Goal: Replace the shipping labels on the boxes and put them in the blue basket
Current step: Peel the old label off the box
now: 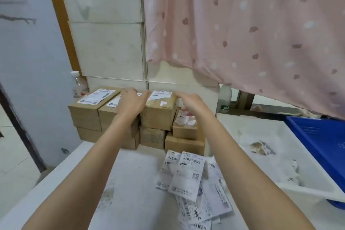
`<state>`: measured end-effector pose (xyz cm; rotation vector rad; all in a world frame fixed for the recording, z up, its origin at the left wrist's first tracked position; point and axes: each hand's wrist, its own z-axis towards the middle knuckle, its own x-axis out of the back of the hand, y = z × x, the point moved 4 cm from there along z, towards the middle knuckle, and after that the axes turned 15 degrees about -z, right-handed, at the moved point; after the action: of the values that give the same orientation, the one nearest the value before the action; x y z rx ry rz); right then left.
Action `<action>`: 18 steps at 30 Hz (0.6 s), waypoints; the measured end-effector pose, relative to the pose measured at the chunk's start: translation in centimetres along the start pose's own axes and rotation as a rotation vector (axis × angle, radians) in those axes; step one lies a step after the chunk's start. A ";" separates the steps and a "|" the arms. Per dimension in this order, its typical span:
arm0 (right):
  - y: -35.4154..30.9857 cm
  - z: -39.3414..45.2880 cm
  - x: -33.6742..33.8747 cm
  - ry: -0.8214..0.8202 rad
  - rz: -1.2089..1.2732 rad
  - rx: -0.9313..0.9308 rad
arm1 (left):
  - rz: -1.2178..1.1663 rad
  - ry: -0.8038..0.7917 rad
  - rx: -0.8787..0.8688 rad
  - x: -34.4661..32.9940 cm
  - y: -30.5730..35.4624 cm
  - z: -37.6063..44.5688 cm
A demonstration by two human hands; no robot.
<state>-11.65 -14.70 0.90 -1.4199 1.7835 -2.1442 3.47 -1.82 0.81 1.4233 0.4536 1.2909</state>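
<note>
Boxes (pixel 130 117) of brown cardboard sit stacked at the far edge of the white surface (pixel 134 183) in front of you, against the tiled wall (pixel 108 43). Your left hand (pixel 131 101) reaches over the middle of the stack with its fingers straight and spread, thumb out toward the tall box (pixel 158 112) (the one with a torn label on top); whether the palm touches the cardboard below it is hard to tell. Your right hand (pixel 193 104) hovers just right of that same box, fingers extended and relaxed, holding nothing. Beneath it a lower box (pixel 183 129) carries a partly peeled label. The leftmost box (pixel 85 112) has a whole label on its lid.

Nearer to you, a loose pile of shipping labels (pixel 188 175) lies on the surface, overlapping one another. To the right sits a white tray (pixel 298 155) with scraps of paper in it, and past that, at the right edge, the blue basket (pixel 317 136). A clear bottle (pixel 79 85) stands behind the left boxes, a white bottle (pixel 225 99) behind the right ones, and a pink curtain (pixel 252 33) hangs above.
</note>
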 end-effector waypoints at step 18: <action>0.1 1.5 -4.4 0.044 -0.159 -0.036 | 0.047 0.086 -0.041 -2.2 0.0 -0.1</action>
<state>-8.18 -13.59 -1.97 -1.5862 1.7889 -2.2460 2.69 -3.57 -0.20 1.3551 0.4502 1.3960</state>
